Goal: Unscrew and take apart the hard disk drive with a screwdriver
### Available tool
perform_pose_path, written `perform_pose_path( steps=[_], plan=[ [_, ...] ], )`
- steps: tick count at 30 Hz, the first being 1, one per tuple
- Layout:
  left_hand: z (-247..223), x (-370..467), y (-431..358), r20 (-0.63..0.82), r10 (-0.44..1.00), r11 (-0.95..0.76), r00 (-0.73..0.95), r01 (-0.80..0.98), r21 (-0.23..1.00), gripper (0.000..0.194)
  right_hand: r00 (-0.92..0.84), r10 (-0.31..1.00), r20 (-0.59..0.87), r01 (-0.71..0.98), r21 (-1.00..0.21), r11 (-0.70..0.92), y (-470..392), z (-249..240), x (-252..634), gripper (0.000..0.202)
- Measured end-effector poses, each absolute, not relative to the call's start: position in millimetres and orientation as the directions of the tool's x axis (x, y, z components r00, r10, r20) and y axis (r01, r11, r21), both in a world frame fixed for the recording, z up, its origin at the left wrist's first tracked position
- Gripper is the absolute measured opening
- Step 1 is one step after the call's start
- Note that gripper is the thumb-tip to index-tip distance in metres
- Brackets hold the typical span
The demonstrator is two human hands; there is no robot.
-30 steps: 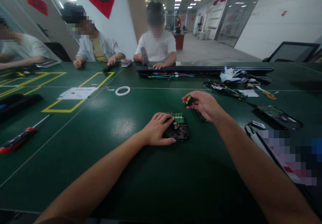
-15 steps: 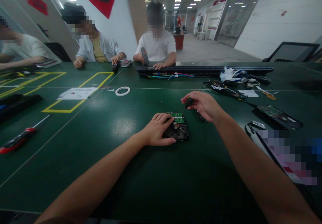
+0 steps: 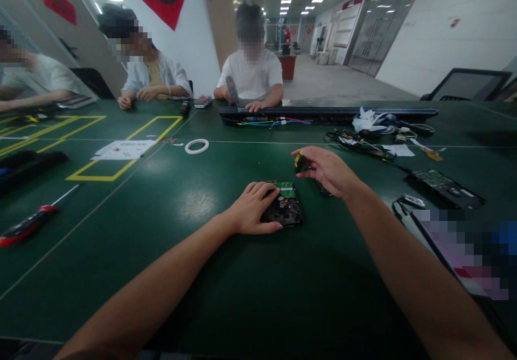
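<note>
A hard drive (image 3: pixel 291 209) lies on the green table with its green circuit board (image 3: pixel 287 189) facing up. My left hand (image 3: pixel 255 208) grips it from the left, fingers across the board's edge and thumb along the near side. Over the far right corner of the board, my right hand (image 3: pixel 323 170) pinches the yellow-and-black handle of a small screwdriver (image 3: pixel 299 161). Its thin shaft points down at that corner; whether the tip sits in a screw is too small to tell. A dark object (image 3: pixel 323 188) lies partly hidden beneath my right hand.
To the right lie another hard drive (image 3: pixel 446 188), cables (image 3: pixel 355 140) and white gloves (image 3: pixel 371 120). A red-and-black screwdriver (image 3: pixel 30 225) rests at left, and a white tape ring (image 3: pixel 197 146) farther back. Behind a long black case (image 3: pixel 331 113) sits a person (image 3: pixel 252 74); two others sit to the left.
The screwdriver handle has turned in my right fingers, its yellow part now showing. My left hand and the hard drive stay put. A person across the table has drawn a hand back from a dark tool.
</note>
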State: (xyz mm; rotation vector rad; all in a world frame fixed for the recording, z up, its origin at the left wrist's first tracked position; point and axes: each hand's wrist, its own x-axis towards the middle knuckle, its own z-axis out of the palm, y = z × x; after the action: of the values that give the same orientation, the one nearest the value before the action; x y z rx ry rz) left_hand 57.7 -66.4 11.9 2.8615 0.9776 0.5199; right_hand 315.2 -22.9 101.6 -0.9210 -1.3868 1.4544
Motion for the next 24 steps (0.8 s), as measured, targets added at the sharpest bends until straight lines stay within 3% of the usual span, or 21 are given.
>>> perform_pose_path(
  steps=[9,17,24],
  plan=[
    [14.1,57.6,-67.2,0.298,0.601,-0.799,0.742,0.569,0.195,0.098,-0.262,0.96,0.102,-0.182,-0.982,0.054,-19.9,99.9,314.8,0.012],
    [12.7,57.0,-66.8,0.292,0.603,-0.797,0.742,0.575,0.186,0.098,-0.318,0.944,0.084,-0.199,-0.98,0.02,-17.8,98.0,315.9,0.022],
    [12.7,57.1,-67.2,0.31,0.602,-0.798,0.736,0.564,0.212,0.098,-0.293,0.955,0.056,-0.123,-0.992,0.02,-22.7,102.8,315.6,0.018]
  ],
)
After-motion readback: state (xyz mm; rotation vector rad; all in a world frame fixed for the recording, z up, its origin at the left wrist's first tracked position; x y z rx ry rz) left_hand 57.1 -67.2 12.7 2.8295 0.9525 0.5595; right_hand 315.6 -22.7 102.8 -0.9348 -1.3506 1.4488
